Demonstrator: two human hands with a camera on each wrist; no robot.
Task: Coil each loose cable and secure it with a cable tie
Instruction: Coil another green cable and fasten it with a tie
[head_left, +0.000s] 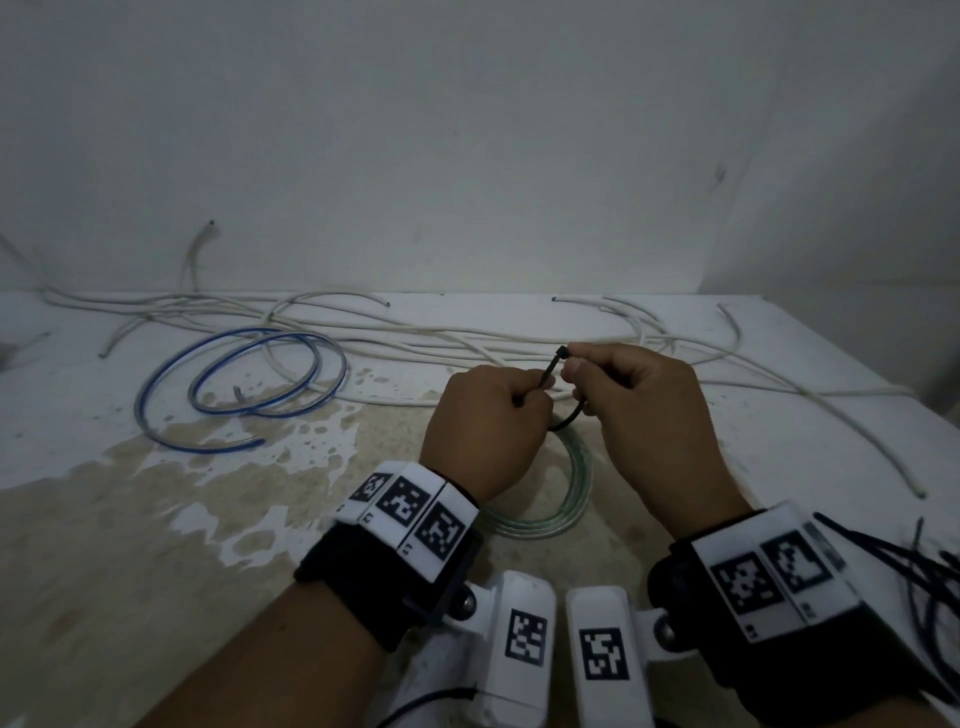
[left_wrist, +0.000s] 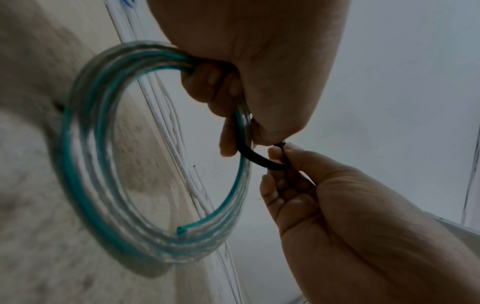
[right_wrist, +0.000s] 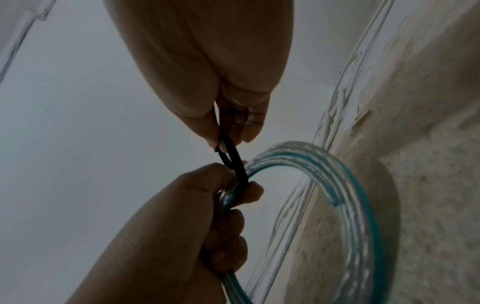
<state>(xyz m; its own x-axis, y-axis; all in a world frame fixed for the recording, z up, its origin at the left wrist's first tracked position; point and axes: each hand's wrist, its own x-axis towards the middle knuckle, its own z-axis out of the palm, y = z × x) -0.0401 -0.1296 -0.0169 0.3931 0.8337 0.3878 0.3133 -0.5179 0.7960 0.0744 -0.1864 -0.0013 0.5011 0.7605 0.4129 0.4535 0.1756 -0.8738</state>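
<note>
Left hand (head_left: 480, 421) is gripping the green-striped clear coil (left_wrist: 109, 164) at its top, fingers curled round the bundled turns, and it is also pinching the tail end of the black cable tie (head_left: 553, 384) between thumb and forefinger. My right hand (head_left: 631, 395) is pinching the tie's head end just beside it, so the strap is looping under the bundle between my two hands. I am holding the coil up off the worktop (head_left: 130, 519), near the middle of the front edge, with its lower arc hanging close to the stained surface. Judging from this, I am in the middle of closing the tie: the tail needs to be fed through the head. To do it well I am keeping the left grip firm so the turns are not springing apart, since this tubing looks stiff and likely to uncoil, and I am aiming to bring the head square to the tail rather than at an angle. I cannot tell whether the tip has entered the slot. Once through, I should be pulling steadily while sliding my left fingers clear of the loop. A blue-striped cable (head_left: 244, 384) is lying loosely looped toward the back left, white cables (head_left: 467, 338) are sprawling along the back edge, and spare black ties (head_left: 930, 577) are lying at the right edge.
</note>
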